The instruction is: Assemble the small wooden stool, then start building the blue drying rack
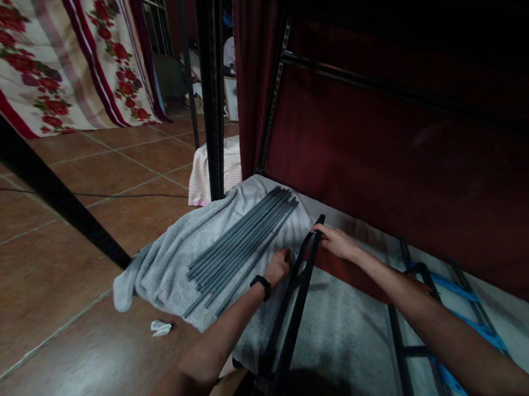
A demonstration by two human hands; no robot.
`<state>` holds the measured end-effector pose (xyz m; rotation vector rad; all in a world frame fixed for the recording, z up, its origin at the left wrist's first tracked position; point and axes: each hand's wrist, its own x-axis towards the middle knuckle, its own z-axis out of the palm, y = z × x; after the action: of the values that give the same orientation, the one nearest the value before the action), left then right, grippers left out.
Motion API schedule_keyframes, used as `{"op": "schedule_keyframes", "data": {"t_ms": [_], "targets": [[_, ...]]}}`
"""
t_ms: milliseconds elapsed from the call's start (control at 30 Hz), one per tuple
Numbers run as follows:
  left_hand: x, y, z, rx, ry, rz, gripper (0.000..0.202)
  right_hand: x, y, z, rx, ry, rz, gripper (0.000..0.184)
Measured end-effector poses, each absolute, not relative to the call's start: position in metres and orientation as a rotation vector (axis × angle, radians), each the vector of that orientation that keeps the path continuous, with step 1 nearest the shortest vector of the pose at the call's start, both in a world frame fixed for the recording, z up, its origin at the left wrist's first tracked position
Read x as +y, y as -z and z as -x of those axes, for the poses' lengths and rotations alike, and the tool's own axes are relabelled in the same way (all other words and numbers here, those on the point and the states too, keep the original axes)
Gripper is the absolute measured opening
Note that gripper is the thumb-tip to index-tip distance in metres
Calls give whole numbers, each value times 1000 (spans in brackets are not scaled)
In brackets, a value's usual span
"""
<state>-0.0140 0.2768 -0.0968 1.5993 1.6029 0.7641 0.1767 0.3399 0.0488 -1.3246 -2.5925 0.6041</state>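
My right hand [336, 241] is closed around the far end of a narrow black metal frame [296, 317], which has two long rails and slants down toward me. My left hand [279, 266], with a black watch [262, 287] on its wrist, is curled beside the frame's left rail. Its fingertips are hidden, so whatever it may hold cannot be made out. Just left of that hand, a bundle of thin grey rods [244, 239] lies on a grey towel [161, 279]. The near end of the frame runs into shadow at the bottom.
More black frames [399, 346] with blue strips [480, 327] lie at right on the pale surface. Black uprights [211, 104] and a slanted post [47, 172] stand at left. A dark red cloth [358, 172] hangs behind. Crumpled white paper [161, 327] lies on the tiled floor [88, 236].
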Motion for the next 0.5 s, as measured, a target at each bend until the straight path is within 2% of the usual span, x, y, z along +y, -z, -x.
{"op": "schedule_keyframes", "data": {"t_ms": [333, 500], "targets": [[288, 76, 6, 1584, -834, -1460, 29, 318, -68, -173, -2623, -607, 1355, 35], [287, 79, 5, 1545, -883, -1371, 20, 311, -68, -173, -2600, -638, 1349, 42]]}}
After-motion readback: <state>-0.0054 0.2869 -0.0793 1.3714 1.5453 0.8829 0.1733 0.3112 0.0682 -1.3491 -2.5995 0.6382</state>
